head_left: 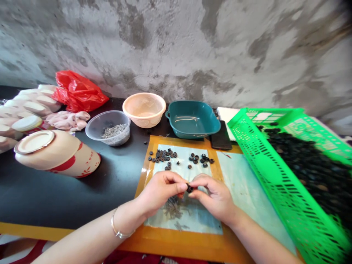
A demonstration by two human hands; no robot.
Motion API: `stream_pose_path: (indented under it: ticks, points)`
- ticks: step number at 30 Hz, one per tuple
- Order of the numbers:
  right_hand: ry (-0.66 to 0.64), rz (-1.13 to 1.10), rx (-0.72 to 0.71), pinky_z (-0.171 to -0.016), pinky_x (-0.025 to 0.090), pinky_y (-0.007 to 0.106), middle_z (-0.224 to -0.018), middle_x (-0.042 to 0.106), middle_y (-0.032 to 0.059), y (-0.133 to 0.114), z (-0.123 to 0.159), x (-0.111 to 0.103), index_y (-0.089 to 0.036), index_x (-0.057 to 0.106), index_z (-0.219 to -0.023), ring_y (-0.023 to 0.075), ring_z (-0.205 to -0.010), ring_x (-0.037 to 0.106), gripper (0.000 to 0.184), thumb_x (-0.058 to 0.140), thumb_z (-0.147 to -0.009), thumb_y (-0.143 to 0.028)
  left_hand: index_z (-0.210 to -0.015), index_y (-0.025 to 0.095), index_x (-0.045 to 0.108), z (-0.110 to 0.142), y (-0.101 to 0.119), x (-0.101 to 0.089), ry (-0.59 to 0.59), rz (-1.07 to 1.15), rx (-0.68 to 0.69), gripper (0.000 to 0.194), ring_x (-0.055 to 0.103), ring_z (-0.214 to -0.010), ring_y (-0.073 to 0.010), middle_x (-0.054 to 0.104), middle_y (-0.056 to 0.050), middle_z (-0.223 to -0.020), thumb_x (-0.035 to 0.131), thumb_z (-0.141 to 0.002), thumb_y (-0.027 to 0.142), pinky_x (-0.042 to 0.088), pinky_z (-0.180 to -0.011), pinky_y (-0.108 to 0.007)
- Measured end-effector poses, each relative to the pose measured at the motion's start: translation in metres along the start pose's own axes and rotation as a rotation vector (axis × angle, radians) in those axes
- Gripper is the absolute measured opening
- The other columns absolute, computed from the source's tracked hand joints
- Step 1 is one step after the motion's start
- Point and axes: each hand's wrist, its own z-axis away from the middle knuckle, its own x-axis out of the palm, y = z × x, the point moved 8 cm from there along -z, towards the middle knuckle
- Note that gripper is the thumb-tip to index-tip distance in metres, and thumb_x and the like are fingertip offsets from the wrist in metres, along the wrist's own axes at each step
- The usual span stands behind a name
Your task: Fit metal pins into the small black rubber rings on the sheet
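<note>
Between the fingertips of both hands is a small round black part [189,188], held over a light blue sheet edged with amber tape [203,220]. My left hand [164,189] pinches it from the left, my right hand [213,194] from the right. Fingers cover much of the part. Below my left hand lies a loose heap of thin metal pins [173,208], partly hidden. Beyond my hands, black ring-shaped pieces [162,156] are spread at the left of the sheet. A second group of black parts [202,159] lies to the right.
A green basket [264,165] full of black parts stands at right. Behind are a teal basin [194,119], a peach bowl [144,110] and a clear bowl [108,128] with metal pieces. A cream flask [60,154] and a red bag [79,91] are at left.
</note>
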Motion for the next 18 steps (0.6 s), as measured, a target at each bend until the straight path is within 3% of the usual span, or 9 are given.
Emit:
stream_pose_path:
  ticks: [10,18]
  points:
    - [-0.005,-0.051,-0.057,-0.066,0.051,0.029,-0.075,0.065,0.0013,-0.006,-0.002,0.002,-0.023,0.063,-0.091,0.0156,-0.07,0.064,0.012,0.068,-0.086,-0.032,-0.069,0.014,0.077,0.001,-0.006,0.007,-0.049,0.11,-0.064,0.029,0.05,-0.059,-0.0108,0.065,-0.003,-0.066,0.085,-0.059,0.041,0.039,-0.061,-0.025]
    - [-0.014,-0.039,-0.085,-0.064,0.049,0.028,-0.073,0.064,0.0008,-0.011,-0.003,0.003,-0.023,0.061,-0.091,0.0151,-0.069,0.061,0.013,0.066,-0.088,-0.035,-0.07,0.015,0.078,0.001,-0.012,0.011,-0.096,0.198,-0.093,0.025,0.052,-0.06,-0.0101,0.066,-0.003,-0.068,0.087,-0.06,0.036,0.039,-0.061,-0.024]
